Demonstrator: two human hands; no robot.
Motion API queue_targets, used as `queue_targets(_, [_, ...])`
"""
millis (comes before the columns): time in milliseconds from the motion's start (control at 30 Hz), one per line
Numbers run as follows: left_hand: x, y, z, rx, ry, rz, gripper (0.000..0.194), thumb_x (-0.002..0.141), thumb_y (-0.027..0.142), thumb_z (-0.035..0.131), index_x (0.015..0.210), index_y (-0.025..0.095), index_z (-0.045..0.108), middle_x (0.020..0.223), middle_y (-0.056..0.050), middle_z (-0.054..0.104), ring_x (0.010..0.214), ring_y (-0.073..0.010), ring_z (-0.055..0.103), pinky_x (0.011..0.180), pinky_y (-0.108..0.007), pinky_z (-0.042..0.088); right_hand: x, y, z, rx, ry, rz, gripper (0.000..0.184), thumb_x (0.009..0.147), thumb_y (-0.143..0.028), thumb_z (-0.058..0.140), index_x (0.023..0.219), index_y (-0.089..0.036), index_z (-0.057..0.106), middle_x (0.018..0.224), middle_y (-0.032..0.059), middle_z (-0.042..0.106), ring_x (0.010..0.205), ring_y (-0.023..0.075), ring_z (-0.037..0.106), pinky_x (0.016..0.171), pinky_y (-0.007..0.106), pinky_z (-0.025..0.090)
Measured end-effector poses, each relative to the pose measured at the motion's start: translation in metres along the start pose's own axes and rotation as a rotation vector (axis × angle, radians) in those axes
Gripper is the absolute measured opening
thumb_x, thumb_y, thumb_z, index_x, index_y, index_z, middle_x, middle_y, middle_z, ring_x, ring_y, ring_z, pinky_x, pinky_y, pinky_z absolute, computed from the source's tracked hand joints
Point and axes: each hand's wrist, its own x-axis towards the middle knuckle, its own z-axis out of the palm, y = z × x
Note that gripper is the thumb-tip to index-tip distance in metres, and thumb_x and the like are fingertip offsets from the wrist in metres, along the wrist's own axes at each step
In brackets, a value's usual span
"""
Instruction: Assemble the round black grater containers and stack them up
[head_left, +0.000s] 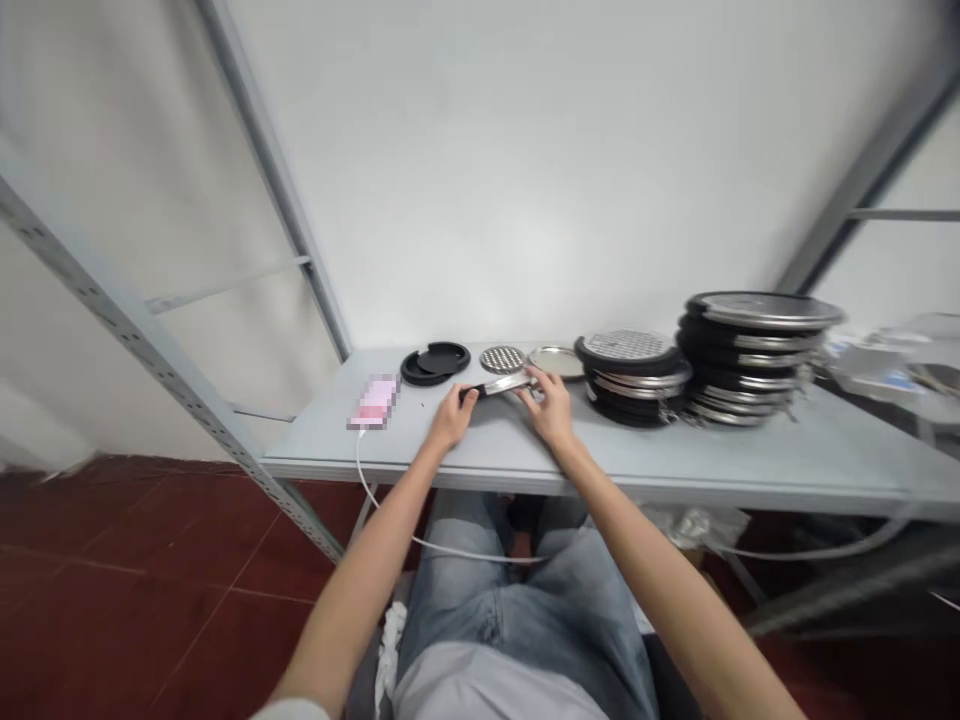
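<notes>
Your left hand (452, 416) and right hand (553, 407) each have their grip closed on opposite ends of a black-and-silver piece (504, 384), seen nearly edge-on over the surface (480, 440). Behind it lies a dotted metal disc (502, 359); to its right stands a shorter stack (634, 375), beside a taller stack (754, 355).

I can count two hands (451, 415) (553, 408), one black-and-silver piece (504, 384) between them, two stacks (631, 388) (750, 365), one dotted disc (502, 359), one silver plate (561, 361), one black ring (410, 370), one black disc (444, 357), one phone (375, 402).
</notes>
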Motion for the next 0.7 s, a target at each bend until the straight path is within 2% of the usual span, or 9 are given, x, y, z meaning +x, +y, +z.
queue_targets(133, [-0.0019,-0.0013,0.0008,-0.029,-0.007,0.003,0.036,0.093,0.049,0.043,0.106,0.019,0.059,0.1,-0.008,0.067,0.095,-0.0227,0.062,0.088,-0.035,0.046,-0.0003,-0.0015,-0.0002,-0.03,-0.021,-0.043,0.038,0.081,-0.036,0.062,0.116,-0.021,0.062,0.104,0.0096,0.062,0.081,0.0215,0.059,0.081,0.04,0.05])
queue_targets(233, [-0.0043,-0.0003,-0.0023,-0.058,-0.001,0.021,0.035,0.091,0.047,0.047,0.108,0.018,0.057,0.106,-0.01,0.065,0.099,-0.0229,0.06,0.091,-0.036,0.044,-0.0003,-0.0016,-0.0008,-0.053,-0.024,-0.102,0.036,0.082,-0.035,0.06,0.115,-0.021,0.061,0.112,0.0108,0.062,0.1,0.0257,0.058,0.09,0.043,0.047])
queue_targets(300, [-0.0059,0.0012,-0.0042,-0.104,-0.011,0.025,0.036,0.087,0.046,0.055,0.109,0.018,0.055,0.108,-0.01,0.065,0.1,-0.0224,0.06,0.091,-0.035,0.045,-0.0003,-0.0006,-0.0011,-0.074,-0.002,-0.138,0.034,0.082,-0.036,0.061,0.113,-0.021,0.062,0.112,0.0108,0.064,0.105,0.0272,0.057,0.094,0.045,0.045])
queue_targets(400, [-0.0068,0.0026,-0.0052,-0.16,-0.012,0.049,0.04,0.08,0.043,0.066,0.11,0.019,0.054,0.108,-0.008,0.065,0.1,-0.021,0.061,0.09,-0.033,0.045,-0.0002,0.0022,-0.0016,-0.076,0.016,-0.184,0.033,0.081,-0.041,0.064,0.107,-0.02,0.065,0.104,0.01,0.068,0.1,0.0273,0.059,0.091,0.045,0.046])
queue_targets(500, [-0.0056,0.0026,-0.0045,-0.166,0.019,0.046,0.035,0.082,0.04,0.065,0.108,0.019,0.054,0.107,-0.007,0.065,0.101,-0.0203,0.06,0.09,-0.032,0.045,-0.0002,0.0035,-0.0024,-0.083,0.013,-0.2,0.033,0.08,-0.044,0.065,0.102,-0.019,0.068,0.099,0.0105,0.069,0.095,0.0278,0.06,0.087,0.045,0.048])
queue_targets(700, [-0.0022,0.0011,-0.0026,-0.149,0.024,0.01,0.032,0.083,0.038,0.063,0.108,0.019,0.055,0.103,-0.006,0.067,0.097,-0.0201,0.062,0.087,-0.031,0.047,-0.001,-0.0021,-0.0022,-0.033,0.014,-0.117,0.035,0.079,-0.046,0.065,0.102,-0.02,0.068,0.099,0.0102,0.069,0.096,0.0279,0.06,0.089,0.046,0.047])
